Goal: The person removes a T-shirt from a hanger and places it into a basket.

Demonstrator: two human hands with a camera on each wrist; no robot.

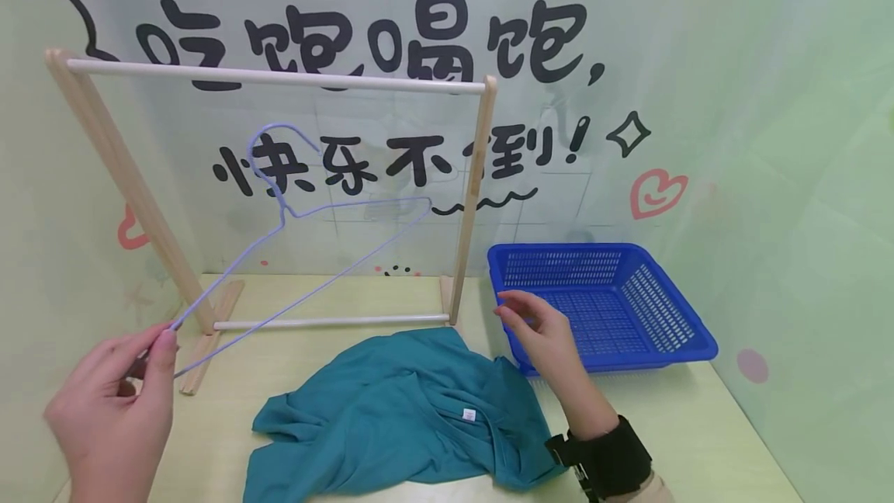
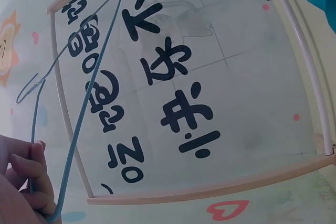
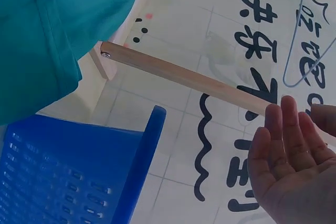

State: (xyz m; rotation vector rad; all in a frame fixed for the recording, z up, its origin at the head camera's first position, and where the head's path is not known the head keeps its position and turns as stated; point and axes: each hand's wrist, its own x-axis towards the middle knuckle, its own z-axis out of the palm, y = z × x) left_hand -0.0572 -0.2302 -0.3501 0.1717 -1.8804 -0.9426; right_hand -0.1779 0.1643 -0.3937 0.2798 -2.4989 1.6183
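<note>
Within the left hand (image 1: 115, 406), fingers (image 1: 133, 343) pinch one end of the lilac hanger (image 1: 282, 208), its long axis slanting up and rightward, free end nearer the relaxed, empty right hand (image 1: 548, 340), teal shirt (image 1: 391, 410) below on the bench (image 1: 698, 425).

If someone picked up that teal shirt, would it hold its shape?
Probably not: the teal shirt lies in loose folds, so it likely droops. It looks thin, so probably light. Spread low on the table, it seems unlikely to roll.
</note>
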